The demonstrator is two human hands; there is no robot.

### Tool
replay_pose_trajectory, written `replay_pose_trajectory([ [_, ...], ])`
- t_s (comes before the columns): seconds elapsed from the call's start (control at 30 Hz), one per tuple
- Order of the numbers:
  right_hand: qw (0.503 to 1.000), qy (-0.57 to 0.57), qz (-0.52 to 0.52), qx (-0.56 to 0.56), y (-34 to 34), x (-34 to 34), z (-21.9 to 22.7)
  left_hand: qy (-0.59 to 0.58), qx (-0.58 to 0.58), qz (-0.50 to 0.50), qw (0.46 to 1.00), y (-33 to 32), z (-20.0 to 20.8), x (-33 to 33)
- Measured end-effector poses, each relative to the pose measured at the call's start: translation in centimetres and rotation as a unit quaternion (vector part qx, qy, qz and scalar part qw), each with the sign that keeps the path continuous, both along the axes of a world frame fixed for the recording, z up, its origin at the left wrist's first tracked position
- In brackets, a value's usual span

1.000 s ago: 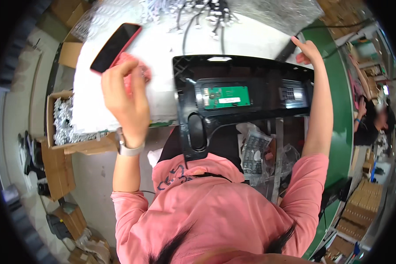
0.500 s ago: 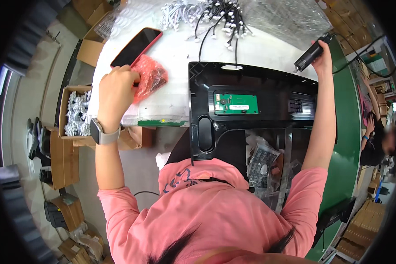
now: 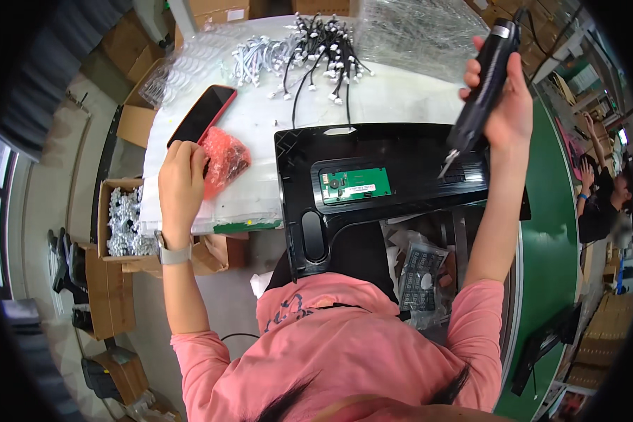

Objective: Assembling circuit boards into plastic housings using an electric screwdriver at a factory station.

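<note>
My right hand point(image 3: 510, 105) is wrapped round a black electric screwdriver point(image 3: 480, 98). Its bit points down over the right part of a black plastic housing point(image 3: 415, 197), which rests across my lap and the table edge. A green circuit board point(image 3: 373, 177) sits in a recess of that housing. On the left, my closed left hand point(image 3: 179, 184) is at the edge of a pink bubble-wrap bag point(image 3: 225, 162) with small dark contents. Its fingertips are pinched together; what they hold, if anything, is hidden. A phone in a red case point(image 3: 202, 116) lies just beyond it.
Black and white cables point(image 3: 323, 56) with white connectors lie at the back of the white-covered table point(image 3: 260, 176). Behind the screwdriver is clear plastic wrap point(image 3: 415, 35). A carton of silvery parts point(image 3: 123, 225) stands left. Another person point(image 3: 601, 204) works at far right.
My right hand has brought the screwdriver inward, its bit now over the housing and pointing more steeply down. My left hand stays by the pink bag, its fingers drawn together. The whole view has shifted.
</note>
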State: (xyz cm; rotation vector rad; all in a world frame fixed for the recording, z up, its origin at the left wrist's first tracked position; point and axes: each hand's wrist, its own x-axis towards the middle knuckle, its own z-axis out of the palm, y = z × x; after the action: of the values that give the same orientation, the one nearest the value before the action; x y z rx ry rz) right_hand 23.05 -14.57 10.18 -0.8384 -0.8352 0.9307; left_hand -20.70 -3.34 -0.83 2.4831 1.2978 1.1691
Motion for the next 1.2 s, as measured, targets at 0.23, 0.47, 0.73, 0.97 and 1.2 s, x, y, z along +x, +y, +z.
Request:
replay_pose_trajectory([
  [0.23, 0.933, 0.09, 0.186, 0.293, -4.4, -8.5, -0.6, -0.152, -0.179, -0.271, 0.933, -5.4, 4.0, 8.2],
  [0.47, 0.901, 0.187, 0.137, 0.367, -6.6, -9.4, -1.7, -0.153, -0.207, -0.417, 0.872, -8.6, 5.2, 12.1],
  [0.73, 0.907, 0.194, 0.116, 0.355, -6.8, -8.5, -3.2, -0.132, -0.245, -0.419, 0.864, -9.1, 5.0, 12.8],
  [0.97, 0.922, 0.173, 0.083, 0.336, -7.2, -9.0, -3.6, -0.119, -0.262, -0.407, 0.867, -9.3, 4.5, 13.3],
  [1.2, 0.906, 0.234, 0.079, 0.345, -7.1, -8.2, -3.5, -0.204, -0.453, -0.406, 0.767, -8.8, 5.4, 14.1],
])
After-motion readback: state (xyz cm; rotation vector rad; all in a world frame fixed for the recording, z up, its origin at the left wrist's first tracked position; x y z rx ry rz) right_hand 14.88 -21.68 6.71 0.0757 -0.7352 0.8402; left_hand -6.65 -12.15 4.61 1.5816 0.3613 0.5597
